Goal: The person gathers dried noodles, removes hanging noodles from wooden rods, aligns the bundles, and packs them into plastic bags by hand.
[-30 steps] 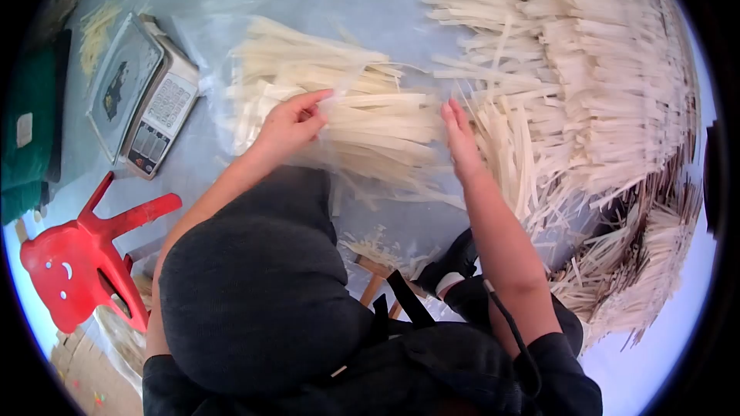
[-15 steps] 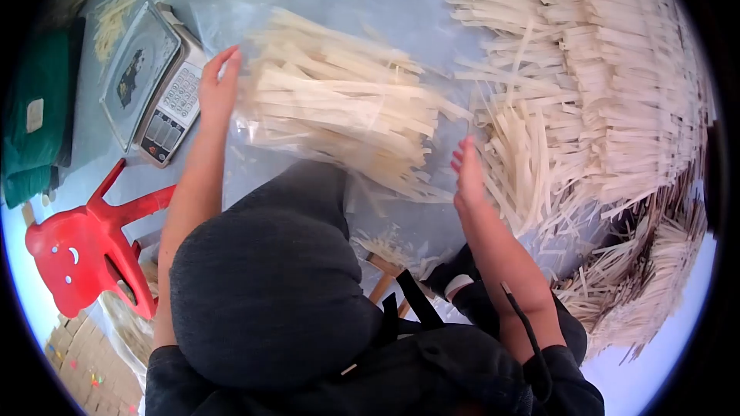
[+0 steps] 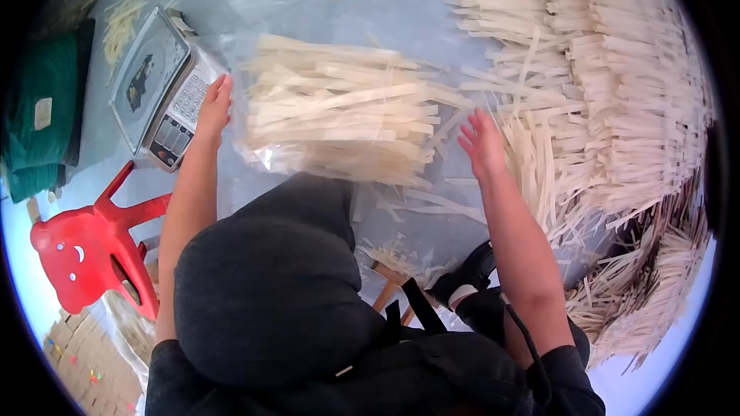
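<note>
A clear plastic bag filled with a bundle of pale, flat, stiff-looking strips lies in front of me, the strip ends sticking out at its right side. I cannot tell what the strips are made of. Beside the bag's left end is my left hand, upright with fingers stretched out, close to the scale's keypad; whether it touches the plastic I cannot make out. My right hand is held apart from the bundle's right end, fingers spread and nothing in them.
A digital scale stands at left, near a red plastic stool and folded green cloth-like material. A large layered pile of pale strips fills the right side. Loose strips lie scattered on the grey surface.
Both hands have shifted: the left down alongside the scale, the right slightly outward and up. The bundle lies straighter, more level, with its strip ends more even.
</note>
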`<state>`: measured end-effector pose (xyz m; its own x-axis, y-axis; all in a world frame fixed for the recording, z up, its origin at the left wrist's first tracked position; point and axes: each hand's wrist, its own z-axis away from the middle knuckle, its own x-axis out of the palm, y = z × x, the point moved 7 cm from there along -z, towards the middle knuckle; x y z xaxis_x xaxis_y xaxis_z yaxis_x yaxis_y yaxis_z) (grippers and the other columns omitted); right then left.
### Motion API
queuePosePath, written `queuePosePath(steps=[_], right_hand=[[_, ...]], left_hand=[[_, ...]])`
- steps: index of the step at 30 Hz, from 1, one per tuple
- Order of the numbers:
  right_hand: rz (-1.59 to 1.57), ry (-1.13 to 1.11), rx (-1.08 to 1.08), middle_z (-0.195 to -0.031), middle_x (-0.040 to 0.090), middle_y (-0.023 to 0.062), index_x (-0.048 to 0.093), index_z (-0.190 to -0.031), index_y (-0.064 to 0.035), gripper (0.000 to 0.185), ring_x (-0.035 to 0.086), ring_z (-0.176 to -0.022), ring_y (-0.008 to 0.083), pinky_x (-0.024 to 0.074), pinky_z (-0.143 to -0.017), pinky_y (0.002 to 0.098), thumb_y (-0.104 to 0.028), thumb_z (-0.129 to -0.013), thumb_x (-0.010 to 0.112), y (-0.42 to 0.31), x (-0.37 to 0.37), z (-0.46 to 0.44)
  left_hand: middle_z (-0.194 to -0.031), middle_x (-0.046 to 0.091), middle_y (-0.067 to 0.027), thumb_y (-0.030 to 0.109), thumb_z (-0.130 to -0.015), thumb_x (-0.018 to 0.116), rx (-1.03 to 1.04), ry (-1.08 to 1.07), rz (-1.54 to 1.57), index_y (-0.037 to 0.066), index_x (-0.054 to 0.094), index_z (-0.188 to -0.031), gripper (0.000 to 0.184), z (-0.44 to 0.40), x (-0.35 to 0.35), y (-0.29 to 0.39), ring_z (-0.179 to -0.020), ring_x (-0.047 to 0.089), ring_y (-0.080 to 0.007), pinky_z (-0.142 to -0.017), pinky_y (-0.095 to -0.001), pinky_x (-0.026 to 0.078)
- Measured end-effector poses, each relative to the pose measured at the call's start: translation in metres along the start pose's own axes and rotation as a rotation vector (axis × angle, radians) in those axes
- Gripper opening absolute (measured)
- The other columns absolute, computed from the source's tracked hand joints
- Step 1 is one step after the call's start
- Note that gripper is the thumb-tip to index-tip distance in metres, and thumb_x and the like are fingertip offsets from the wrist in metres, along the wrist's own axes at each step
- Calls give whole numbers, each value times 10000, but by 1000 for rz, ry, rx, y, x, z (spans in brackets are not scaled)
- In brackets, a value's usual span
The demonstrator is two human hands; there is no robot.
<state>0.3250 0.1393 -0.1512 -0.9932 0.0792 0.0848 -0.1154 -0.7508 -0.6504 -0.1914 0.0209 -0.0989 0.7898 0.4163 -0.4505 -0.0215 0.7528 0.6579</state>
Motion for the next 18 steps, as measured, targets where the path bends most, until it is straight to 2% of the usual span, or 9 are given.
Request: queuePosePath(steps=[2,6,8,10,11,14,16,17,18], right_hand=[[135,135,-92,-1421,425,87,399,-1415,-108,620,433,-1265,274,366,-998,445,-444,-917,556,-27,6,-10],[84,64,-45,-1376,475,112,402,-1412,-73,635,488,-1211,272,378,-991,422,-447,-921,552,-16,26,-42],[89,-382,96,-1376,470,121,377,-1432,-75,682,477,-1210,247,383,-997,412,-474,-911,564,-4,94,-19],[200,-297,-46,-1326,513,126,412,-1408,-63,663,488,-1202,242,385,-998,391,-488,-917,546,-14,109,-8],[297,-207,-184,-1277,556,130,446,-1384,-51,651,499,-1195,236,387,-999,369,-503,-923,528,-20,109,-3],[302,59,-233,-1328,523,145,426,-1392,-27,636,493,-1215,241,364,-1047,352,-503,-970,417,-16,85,-16],[290,-135,-178,-1483,380,152,350,-1444,-24,698,358,-1366,252,266,-1122,351,-538,-973,377,-14,111,0],[372,-142,-241,-1491,368,157,351,-1447,-27,729,327,-1386,266,226,-1141,347,-572,-963,368,-9,116,1],[362,-102,-240,-1471,395,165,376,-1434,-31,718,361,-1363,276,258,-1127,355,-557,-948,422,-9,112,1]], left_hand=[[-1403,474,-104,575,-899,538,89,30,-18,95,446,-1410,708,-17,2,10,-1245,463,-238,-984,-410,389],[-1430,449,-131,578,-912,509,257,11,-67,18,411,-1415,759,-66,13,8,-1313,414,-267,-1058,-405,337],[-1448,430,-137,582,-914,499,261,-56,-49,8,393,-1424,775,-60,24,10,-1333,396,-274,-1080,-396,317],[-1504,356,-121,626,-926,431,-18,-369,93,36,350,-1458,798,-38,55,18,-1389,317,-250,-1116,-439,259],[-1504,356,-121,626,-926,431,-17,-383,87,36,350,-1458,798,-43,55,11,-1389,317,-250,-1116,-439,259],[-1534,302,-132,619,-934,418,98,-207,137,43,325,-1472,794,-68,27,1,-1426,256,-240,-1145,-386,213],[-1517,325,-143,609,-938,418,201,-277,-76,24,333,-1462,790,-54,49,6,-1407,287,-254,-1142,-360,221],[-1497,358,-152,600,-939,425,282,-331,-244,3,347,-1449,789,-55,60,3,-1382,329,-268,-1133,-350,238],[-1497,358,-152,600,-939,425,298,-400,-239,3,347,-1449,789,-51,76,2,-1382,329,-268,-1133,-350,238]])
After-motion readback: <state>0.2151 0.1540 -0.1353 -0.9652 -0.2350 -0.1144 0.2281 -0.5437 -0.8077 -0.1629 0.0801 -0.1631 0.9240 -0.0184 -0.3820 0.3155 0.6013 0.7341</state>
